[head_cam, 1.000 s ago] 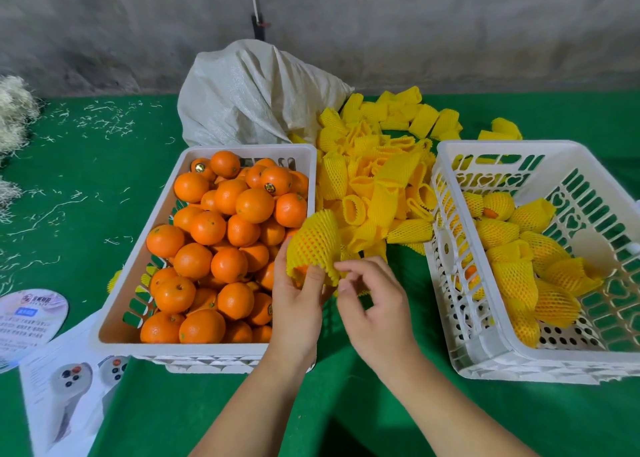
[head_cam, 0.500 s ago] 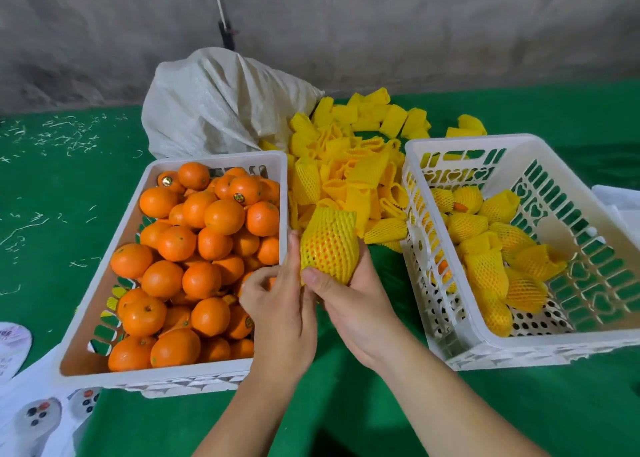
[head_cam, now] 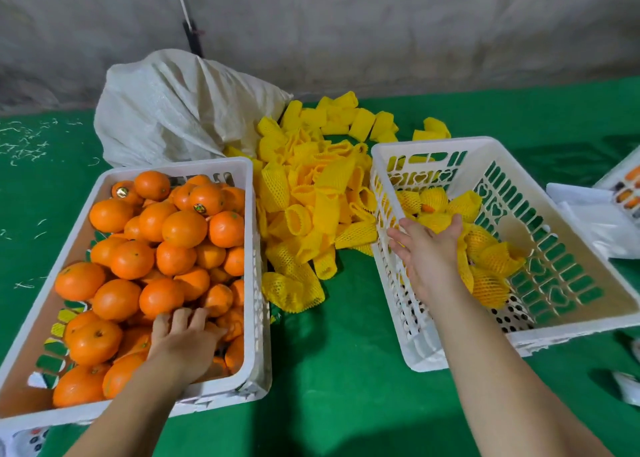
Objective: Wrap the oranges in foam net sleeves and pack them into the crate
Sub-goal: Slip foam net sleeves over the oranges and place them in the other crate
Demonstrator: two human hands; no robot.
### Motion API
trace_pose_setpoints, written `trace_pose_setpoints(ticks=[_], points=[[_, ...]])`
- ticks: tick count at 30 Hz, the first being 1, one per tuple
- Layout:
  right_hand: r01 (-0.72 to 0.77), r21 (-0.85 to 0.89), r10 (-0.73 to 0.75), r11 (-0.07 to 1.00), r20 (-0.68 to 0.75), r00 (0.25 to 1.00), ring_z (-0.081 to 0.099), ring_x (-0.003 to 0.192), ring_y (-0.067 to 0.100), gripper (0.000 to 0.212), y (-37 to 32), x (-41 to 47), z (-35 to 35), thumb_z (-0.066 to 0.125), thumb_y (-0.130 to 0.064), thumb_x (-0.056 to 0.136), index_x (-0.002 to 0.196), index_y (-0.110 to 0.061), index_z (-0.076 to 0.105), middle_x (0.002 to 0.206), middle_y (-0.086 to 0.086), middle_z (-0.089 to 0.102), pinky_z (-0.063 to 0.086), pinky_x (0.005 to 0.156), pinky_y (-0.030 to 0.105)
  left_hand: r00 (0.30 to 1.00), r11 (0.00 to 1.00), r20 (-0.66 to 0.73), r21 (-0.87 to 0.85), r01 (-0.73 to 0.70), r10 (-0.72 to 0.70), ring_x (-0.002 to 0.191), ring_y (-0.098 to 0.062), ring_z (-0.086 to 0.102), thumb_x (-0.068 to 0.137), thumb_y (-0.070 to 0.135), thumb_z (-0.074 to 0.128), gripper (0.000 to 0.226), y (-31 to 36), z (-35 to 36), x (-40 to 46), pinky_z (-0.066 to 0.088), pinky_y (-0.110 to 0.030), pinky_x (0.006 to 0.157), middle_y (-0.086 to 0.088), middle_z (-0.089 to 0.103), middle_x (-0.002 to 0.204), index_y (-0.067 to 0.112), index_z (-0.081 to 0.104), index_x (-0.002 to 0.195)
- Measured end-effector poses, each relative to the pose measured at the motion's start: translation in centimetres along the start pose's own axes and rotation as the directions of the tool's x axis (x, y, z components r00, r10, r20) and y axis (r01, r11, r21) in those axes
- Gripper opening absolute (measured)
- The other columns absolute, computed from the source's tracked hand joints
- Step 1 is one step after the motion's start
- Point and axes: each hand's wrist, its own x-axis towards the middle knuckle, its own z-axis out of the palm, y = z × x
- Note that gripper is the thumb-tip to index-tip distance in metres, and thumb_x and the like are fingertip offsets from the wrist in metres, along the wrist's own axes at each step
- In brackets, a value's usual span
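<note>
- Oranges: bright orange (two carry small round stickers, gold and dark).
- Sleeves: yellow, diamond-mesh pattern.
- Crates: white, with slotted and heart-shaped cutouts in the right one.
- Table: green cloth, flecked with white shreds at left.
- Sack: off-white woven.
- Wall: mottled grey.

Two white crates are sitting on the green cloth. Bare oranges are filling the left one, too heaped to count; roughly nine sleeved oranges are lying in the right. Loose foam sleeves: dozens. One sack.
</note>
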Motion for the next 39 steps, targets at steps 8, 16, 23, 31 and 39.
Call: trace_pose_setpoints(ticks=[8,16,23,31,39], points=[[0.279,-0.769,0.049,0.575,0.373,0.926,0.052,0.131,0.017,0.061,6.3,-2.4,0.7,0.059,-0.027,0.102,0.157,-0.032,0.034,0.160,0.000,0.030,0.049,0.106,0.041,0.997,0.927,-0.056,0.372,-0.034,0.059,0.147,-0.031,0.030,0.105,0.043,0.052,0.062,0.5,-0.7,0.0,0.021,-0.045,0.114,-0.004,0.034,0.161,0.032,0.029,0.162],[0.530,-0.802,0.452,0.276,0.595,0.664,0.009,0.157,0.033,0.043,14.6,-5.5,5.6,0.056,-0.029,0.101,0.142,-0.038,0.053,0.172,-0.001,-0.006,0.026,0.124,0.052,0.991,0.926,-0.089,0.371,-0.064,0.104,0.137,-0.033,0.041,0.104,0.035,0.055,0.054,1.4,-1.1,0.7,0.031,-0.044,0.109,-0.010,0.036,0.154,0.027,0.037,0.155],[0.558,-0.829,0.518,0.039,0.494,0.698,0.020,0.150,0.036,0.045,16.2,-3.7,8.6,0.052,-0.030,0.104,0.148,-0.020,0.049,0.167,0.000,0.025,0.028,0.121,0.053,0.964,0.978,-0.233,0.192,-0.086,0.130,0.129,-0.030,0.053,0.097,0.040,0.068,0.054,0.4,-1.8,-0.7,0.039,-0.041,0.107,-0.006,0.054,0.144,0.025,0.040,0.141],[0.292,-0.605,-0.050,0.741,0.383,0.922,0.062,0.087,-0.001,0.028,13.1,-8.3,7.7,0.075,-0.017,0.092,0.099,-0.034,0.054,0.094,-0.006,0.064,0.049,0.069,0.016,0.866,0.127,-0.438,-0.899,-0.419,-0.242,0.112,-0.006,0.067,0.089,0.057,0.077,0.062,-0.3,-3.4,-6.6,0.056,-0.024,0.088,0.014,0.069,0.127,0.030,0.060,0.141],[0.249,-0.408,-0.146,0.878,0.267,0.952,0.062,0.079,-0.006,0.016,8.5,-13.5,9.5,0.072,-0.019,0.094,0.093,-0.032,0.064,0.092,-0.013,0.069,0.048,0.072,0.022,0.866,-0.398,-0.499,-0.801,-0.447,0.030,0.122,-0.003,0.066,0.078,0.056,0.087,0.072,4.8,-3.9,-8.1,0.053,-0.016,0.094,0.016,0.070,0.131,0.032,0.059,0.140]])
